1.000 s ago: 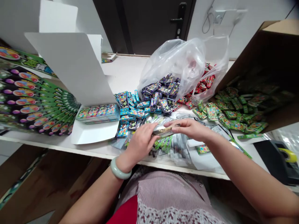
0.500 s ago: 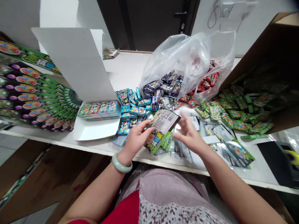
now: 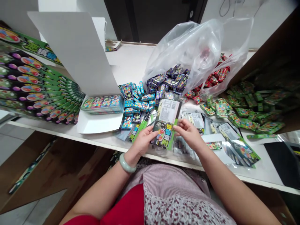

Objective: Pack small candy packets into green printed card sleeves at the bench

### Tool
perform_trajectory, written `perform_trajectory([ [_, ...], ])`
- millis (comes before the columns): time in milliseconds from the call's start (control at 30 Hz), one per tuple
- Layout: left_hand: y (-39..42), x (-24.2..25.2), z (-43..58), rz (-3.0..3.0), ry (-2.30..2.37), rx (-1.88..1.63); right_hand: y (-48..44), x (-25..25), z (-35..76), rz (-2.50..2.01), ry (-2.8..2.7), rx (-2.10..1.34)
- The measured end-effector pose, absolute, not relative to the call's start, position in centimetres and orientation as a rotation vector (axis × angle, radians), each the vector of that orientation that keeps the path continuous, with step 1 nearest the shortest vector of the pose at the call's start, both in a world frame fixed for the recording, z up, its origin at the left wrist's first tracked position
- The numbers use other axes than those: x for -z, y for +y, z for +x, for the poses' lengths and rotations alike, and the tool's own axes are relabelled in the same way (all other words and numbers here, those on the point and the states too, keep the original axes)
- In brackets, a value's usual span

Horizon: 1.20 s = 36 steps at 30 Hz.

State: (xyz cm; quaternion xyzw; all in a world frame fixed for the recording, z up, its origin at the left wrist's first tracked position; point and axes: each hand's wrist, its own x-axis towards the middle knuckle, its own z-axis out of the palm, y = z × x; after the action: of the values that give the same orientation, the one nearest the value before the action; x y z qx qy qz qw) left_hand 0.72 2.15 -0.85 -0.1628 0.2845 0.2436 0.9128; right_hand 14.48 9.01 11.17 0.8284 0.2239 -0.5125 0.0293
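Between my hands is a flat printed candy pouch [image 3: 167, 112], black and green, with a white label showing a barcode. My left hand [image 3: 143, 139], with a bracelet on the wrist, pinches its lower left edge, thumb on top. The fingers of my right hand [image 3: 187, 132] are closed on its right edge. Under and beside it lie more flat pouches [image 3: 138, 129], and some clear-wrapped ones [image 3: 197, 120] sit near my right hand. Small blue candy boxes [image 3: 140, 104] are heaped just behind my left hand.
An open white carton [image 3: 100, 123] holding rows of colourful small packs stands at left, next to fanned printed cartons [image 3: 30, 87]. Behind, a clear plastic bag [image 3: 178, 40] spills purple boxes [image 3: 168, 79] and red boxes [image 3: 217, 76]. Green boxes [image 3: 246, 106] spread from a cardboard box at right.
My right hand, apart with fingers spread before, has come to the pouch's right edge. The pouch has turned more upright, its label end pointing away from me. The camera view has shifted slightly.
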Motion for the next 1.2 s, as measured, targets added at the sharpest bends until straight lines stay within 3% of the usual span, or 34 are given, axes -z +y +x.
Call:
perform_trajectory([
  [233,2.4,0.2,1.2,-0.490,0.478,-0.510,6.8,-11.6,13.8,2.451,0.463,1.695],
  [533,4.9,-0.2,2.3,-0.538,0.659,-0.769,4.2,-14.5,14.6,2.194,0.423,1.852],
  [767,4.0,-1.9,1.0,-0.222,0.506,-0.779,9.0,-17.3,13.7,2.553,1.149,1.212],
  [1200,5.7,-1.1,-1.8,0.144,0.627,-0.727,11.0,-17.8,13.0,2.285,1.349,1.263],
])
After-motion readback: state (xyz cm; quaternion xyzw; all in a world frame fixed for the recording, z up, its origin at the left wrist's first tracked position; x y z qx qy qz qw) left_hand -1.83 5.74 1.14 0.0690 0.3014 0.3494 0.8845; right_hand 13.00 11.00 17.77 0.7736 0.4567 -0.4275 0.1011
